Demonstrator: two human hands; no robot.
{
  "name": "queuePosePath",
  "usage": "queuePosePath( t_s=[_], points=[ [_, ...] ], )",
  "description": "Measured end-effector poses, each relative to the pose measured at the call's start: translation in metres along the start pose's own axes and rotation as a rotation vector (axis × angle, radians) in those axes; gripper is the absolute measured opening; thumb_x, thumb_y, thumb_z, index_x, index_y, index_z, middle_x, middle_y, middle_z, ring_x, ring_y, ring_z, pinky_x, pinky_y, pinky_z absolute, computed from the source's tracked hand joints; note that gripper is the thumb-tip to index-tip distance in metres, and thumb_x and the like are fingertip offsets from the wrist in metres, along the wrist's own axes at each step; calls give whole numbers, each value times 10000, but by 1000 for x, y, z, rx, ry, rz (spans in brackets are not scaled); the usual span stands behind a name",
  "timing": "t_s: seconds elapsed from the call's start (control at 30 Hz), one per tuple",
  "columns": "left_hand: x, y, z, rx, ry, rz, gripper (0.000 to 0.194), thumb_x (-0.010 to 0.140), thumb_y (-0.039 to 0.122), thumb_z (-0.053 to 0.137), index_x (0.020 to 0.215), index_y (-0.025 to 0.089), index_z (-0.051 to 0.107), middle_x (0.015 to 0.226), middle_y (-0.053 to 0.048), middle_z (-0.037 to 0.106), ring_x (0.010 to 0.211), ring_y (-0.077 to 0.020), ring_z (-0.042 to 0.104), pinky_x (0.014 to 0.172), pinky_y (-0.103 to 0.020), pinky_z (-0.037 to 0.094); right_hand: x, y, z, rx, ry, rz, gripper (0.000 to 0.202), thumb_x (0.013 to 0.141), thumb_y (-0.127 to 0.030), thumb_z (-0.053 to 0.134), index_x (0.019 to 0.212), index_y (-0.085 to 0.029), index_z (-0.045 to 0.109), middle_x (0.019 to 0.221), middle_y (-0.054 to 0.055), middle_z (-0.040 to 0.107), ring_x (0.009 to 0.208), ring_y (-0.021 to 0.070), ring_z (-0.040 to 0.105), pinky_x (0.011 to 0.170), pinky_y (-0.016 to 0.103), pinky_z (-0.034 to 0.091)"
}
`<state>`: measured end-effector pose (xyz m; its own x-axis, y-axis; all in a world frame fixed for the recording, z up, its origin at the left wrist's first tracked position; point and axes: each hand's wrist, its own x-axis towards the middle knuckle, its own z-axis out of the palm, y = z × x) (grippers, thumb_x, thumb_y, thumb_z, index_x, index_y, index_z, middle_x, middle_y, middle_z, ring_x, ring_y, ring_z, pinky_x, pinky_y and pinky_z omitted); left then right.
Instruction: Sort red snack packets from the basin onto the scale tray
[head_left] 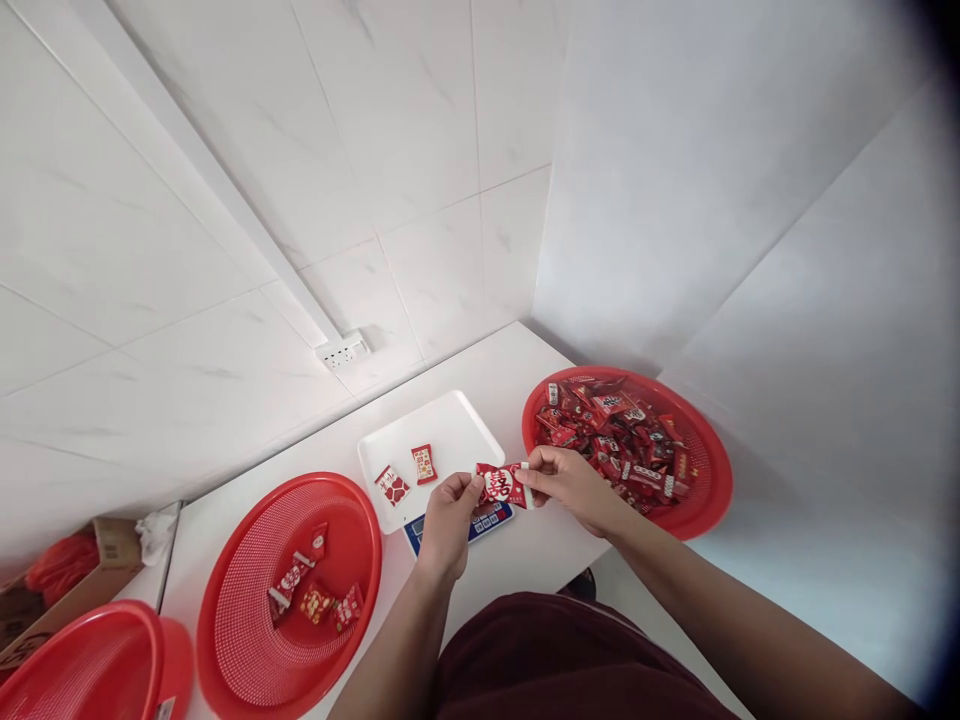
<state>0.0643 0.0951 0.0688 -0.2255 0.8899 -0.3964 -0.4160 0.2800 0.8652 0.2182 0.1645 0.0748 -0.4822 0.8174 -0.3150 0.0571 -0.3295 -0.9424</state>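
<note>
Left hand [448, 520] and right hand [570, 485] pinched on opposite ends of a red candy packet [497, 485] | I hold it above the scale [442, 428], near right side | likely light, slick, pliable; best gripped by its ends

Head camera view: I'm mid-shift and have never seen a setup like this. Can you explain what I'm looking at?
There is no machine here: these are a person's own bare hands, seen by a camera worn on the head, looking forward and down. It is the only picture. The left hand and right hand pinch opposite ends of a red wrapped packet. Behind it, on a white table, is what looks like a scale with a white tray bearing two small packets. The right-hand basket is heaped with packets; the left-hand basket holds just a few.
</note>
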Motion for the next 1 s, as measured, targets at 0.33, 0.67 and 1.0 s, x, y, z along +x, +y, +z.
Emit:
queuePosePath(
  t_s=[0.33,0.67,1.0],
  points=[
    [-3,-5,-5,-38,15,17,255,662,382,680,694,142,603,681,-12,615,614,-91,539,584,-201,442,2,0,9,-18,-5,0,344,587,-453,694,610,-173,496,538,-37,549,481,89,502,483,229,431],
    [-10,-3,-8,-76,23,-97,403,712,477,610,998,202,541,985,-73,596,813,-152,598,706,-296,487,-6,8,4,-608,111,-535,168,817,-263,482,716,-203,601,789,50,649,758,175,591,701,307,470],
    [-9,-4,-2,-108,17,-13,309,645,313,709,858,186,525,833,-11,610,785,-128,578,740,-303,475,-11,40,19,-876,-69,-875,258,886,-189,379,864,-209,635,906,74,632,856,180,552,756,316,462]
  ],
)
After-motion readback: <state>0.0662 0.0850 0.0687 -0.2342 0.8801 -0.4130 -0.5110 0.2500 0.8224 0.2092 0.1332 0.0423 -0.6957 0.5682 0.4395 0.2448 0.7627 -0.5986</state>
